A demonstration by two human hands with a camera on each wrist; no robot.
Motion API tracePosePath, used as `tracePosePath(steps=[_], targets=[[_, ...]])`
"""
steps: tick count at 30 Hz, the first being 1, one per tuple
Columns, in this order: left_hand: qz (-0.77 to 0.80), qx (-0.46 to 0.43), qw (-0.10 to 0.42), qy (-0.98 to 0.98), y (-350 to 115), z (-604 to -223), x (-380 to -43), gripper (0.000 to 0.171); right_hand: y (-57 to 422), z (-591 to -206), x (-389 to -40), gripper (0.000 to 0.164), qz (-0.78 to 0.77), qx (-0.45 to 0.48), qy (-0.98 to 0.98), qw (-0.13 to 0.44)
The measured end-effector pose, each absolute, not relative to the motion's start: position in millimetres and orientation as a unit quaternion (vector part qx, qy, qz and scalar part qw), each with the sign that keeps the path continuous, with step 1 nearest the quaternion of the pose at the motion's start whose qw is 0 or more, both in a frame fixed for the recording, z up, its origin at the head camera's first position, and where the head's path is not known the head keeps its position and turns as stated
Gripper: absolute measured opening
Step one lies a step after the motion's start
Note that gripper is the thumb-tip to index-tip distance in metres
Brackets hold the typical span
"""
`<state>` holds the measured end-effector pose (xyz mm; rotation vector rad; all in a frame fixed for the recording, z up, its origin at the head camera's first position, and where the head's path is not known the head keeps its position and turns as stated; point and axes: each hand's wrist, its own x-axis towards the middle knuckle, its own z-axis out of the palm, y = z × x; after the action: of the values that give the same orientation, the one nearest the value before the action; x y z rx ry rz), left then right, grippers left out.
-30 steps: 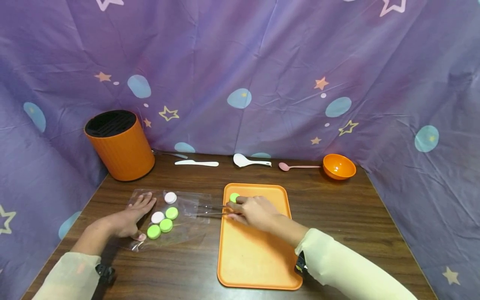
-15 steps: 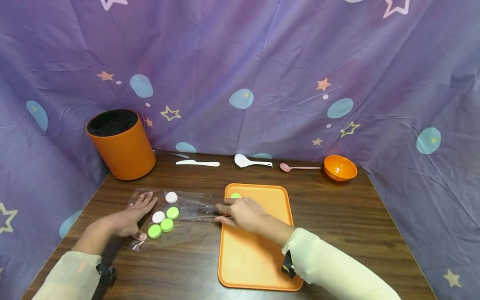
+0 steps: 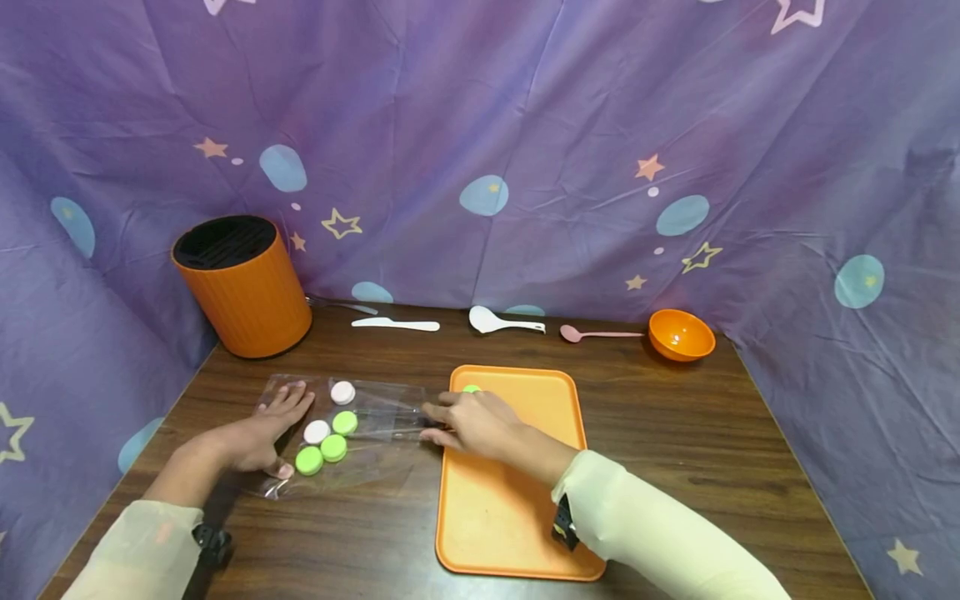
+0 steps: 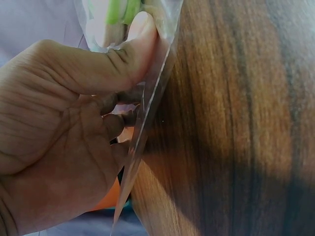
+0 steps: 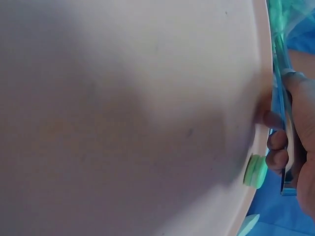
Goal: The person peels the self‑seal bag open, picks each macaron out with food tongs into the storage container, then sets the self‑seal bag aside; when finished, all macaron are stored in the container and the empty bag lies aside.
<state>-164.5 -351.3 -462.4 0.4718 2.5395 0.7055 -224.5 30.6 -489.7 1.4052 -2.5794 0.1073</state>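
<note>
A clear plastic bag (image 3: 390, 467) lies flat on the left of the table, with green macarons (image 3: 333, 448) and white macarons (image 3: 317, 432) inside. My left hand (image 3: 258, 433) rests spread on the bag's left end, its thumb beside a green macaron; in the left wrist view the thumb (image 4: 130, 59) presses the plastic. Gripped in my right hand (image 3: 476, 425) are metal tongs (image 5: 282, 98), whose prongs reach left into the bag's right end. That hand is over the left edge of an orange tray (image 3: 521, 517). One green macaron (image 5: 255, 171) sits on the tray, partly hidden by the hand in the head view.
Along the back lie a fork (image 3: 341, 305), a white knife (image 3: 396, 324), a white ladle (image 3: 502, 321) and a pink spoon (image 3: 600, 335). An orange knife block (image 3: 243, 292) stands back left, an orange bowl (image 3: 681, 335) back right. Patterned cloth hangs behind.
My right hand has moved left with the tongs, from over the tray to its left edge, and the prongs have gone deeper into the bag. My left hand has stayed in place.
</note>
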Motion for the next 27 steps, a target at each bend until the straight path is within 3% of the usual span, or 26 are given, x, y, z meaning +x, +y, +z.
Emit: tracePosePath(steps=[18, 27], targets=[[0.26, 0.162, 0.237, 0.922, -351, -465, -166, 0.122, 36, -490, -223, 0.038, 0.051, 0.493, -0.86, 0.12], [0.262, 0.161, 0.231, 0.923, -351, -466, -166, 0.121, 53, -487, -224, 0.028, 0.067, 0.496, -0.856, 0.133]])
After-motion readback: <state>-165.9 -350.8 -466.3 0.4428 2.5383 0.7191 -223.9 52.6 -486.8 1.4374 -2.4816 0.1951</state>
